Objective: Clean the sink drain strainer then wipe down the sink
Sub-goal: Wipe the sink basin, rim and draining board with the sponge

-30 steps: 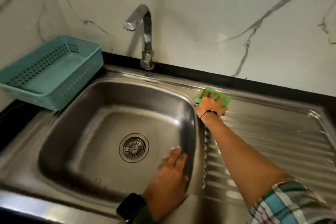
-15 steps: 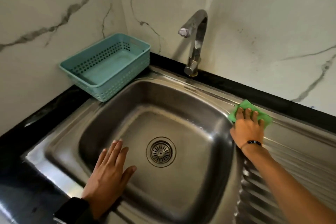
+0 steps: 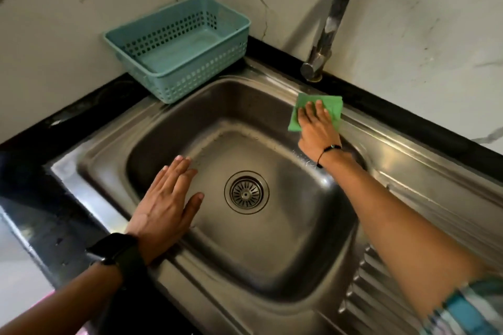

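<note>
A steel sink (image 3: pixel 275 250) fills the middle of the view, with a round drain strainer (image 3: pixel 246 192) seated in its floor. My right hand (image 3: pixel 317 128) lies flat with straight fingers on a green cloth (image 3: pixel 333 106), pressing it onto the sink's back rim near the tap. My left hand (image 3: pixel 166 198) rests open with spread fingers on the front left edge of the basin, reaching over the bowl. It holds nothing.
A chrome tap (image 3: pixel 329 16) rises behind the cloth. A teal perforated basket (image 3: pixel 177 46) stands on the black counter at the back left corner. A ribbed steel draining board (image 3: pixel 424 179) runs to the right. Marble walls close the back and left.
My right hand has slid the green cloth left along the back rim, toward the tap. My left hand stays flat on the front left rim. The camera has come closer.
</note>
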Action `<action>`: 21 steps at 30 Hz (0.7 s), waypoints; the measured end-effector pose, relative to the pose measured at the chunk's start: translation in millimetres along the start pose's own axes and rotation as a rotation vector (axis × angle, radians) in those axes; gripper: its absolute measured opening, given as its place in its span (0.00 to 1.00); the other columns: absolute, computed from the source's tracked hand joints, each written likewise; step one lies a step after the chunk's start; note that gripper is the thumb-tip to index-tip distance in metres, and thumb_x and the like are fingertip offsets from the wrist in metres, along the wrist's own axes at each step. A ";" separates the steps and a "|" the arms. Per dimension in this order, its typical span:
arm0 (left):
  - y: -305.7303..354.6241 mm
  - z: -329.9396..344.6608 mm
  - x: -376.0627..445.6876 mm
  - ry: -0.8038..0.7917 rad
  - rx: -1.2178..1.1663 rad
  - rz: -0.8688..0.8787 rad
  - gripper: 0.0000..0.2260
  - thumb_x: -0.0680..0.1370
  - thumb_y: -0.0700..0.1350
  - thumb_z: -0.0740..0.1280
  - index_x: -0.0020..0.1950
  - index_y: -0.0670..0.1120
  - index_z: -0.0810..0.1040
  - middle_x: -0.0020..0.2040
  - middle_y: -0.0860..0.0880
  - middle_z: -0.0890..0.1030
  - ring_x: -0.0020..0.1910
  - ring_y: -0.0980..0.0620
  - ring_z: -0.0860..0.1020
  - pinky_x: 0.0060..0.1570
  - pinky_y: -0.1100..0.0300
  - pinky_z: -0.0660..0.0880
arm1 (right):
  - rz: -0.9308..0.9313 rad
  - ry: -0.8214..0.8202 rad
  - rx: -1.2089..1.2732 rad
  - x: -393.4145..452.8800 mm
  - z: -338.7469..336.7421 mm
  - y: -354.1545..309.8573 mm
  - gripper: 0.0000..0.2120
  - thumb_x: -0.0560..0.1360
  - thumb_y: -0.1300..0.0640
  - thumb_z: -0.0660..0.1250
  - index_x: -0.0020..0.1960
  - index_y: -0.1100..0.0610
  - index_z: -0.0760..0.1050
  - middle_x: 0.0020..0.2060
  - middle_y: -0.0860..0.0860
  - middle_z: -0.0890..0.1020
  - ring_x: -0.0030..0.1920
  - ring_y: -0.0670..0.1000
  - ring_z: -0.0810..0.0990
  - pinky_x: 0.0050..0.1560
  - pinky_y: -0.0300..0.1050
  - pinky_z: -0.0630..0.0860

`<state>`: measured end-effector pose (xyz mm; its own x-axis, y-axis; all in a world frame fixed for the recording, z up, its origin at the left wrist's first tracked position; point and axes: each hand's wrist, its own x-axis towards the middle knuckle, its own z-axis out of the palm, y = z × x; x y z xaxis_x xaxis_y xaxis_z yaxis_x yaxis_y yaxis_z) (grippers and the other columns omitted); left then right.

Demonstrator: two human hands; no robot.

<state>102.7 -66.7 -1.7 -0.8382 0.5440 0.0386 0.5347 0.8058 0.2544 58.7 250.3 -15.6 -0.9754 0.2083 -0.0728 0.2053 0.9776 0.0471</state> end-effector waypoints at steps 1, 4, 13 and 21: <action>0.1 -1.3 -0.5 0.002 0.000 -0.003 0.37 0.76 0.63 0.40 0.63 0.37 0.72 0.68 0.38 0.70 0.71 0.43 0.62 0.69 0.48 0.57 | -0.043 0.000 -0.009 12.8 -0.7 -8.6 0.31 0.73 0.61 0.59 0.74 0.62 0.54 0.75 0.60 0.56 0.76 0.62 0.48 0.75 0.56 0.46; 1.6 -4.2 -1.1 0.001 0.001 -0.016 0.33 0.77 0.61 0.46 0.63 0.36 0.72 0.67 0.37 0.71 0.70 0.39 0.65 0.69 0.47 0.56 | -0.133 -0.022 -0.019 53.7 -7.4 -33.8 0.30 0.73 0.62 0.59 0.74 0.63 0.56 0.75 0.59 0.58 0.76 0.60 0.50 0.74 0.56 0.50; -0.7 0.2 -2.8 0.045 -0.027 -0.009 0.23 0.78 0.51 0.59 0.69 0.40 0.66 0.73 0.41 0.64 0.74 0.45 0.58 0.72 0.55 0.47 | -0.299 -0.069 0.022 102.8 -23.3 -53.7 0.30 0.74 0.66 0.57 0.74 0.62 0.55 0.75 0.59 0.57 0.76 0.58 0.52 0.75 0.53 0.50; 0.3 -1.9 -2.6 0.030 -0.035 0.026 0.25 0.77 0.53 0.56 0.68 0.39 0.67 0.72 0.40 0.64 0.74 0.44 0.58 0.71 0.54 0.45 | -0.087 -0.069 -0.073 -5.9 -5.5 34.6 0.31 0.71 0.65 0.60 0.74 0.60 0.58 0.76 0.56 0.58 0.76 0.55 0.53 0.75 0.53 0.56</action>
<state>104.8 -68.3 0.1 -0.8270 0.5572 0.0740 0.5529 0.7826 0.2861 71.1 282.7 -8.0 -0.9808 0.1271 -0.1478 0.1115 0.9877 0.1095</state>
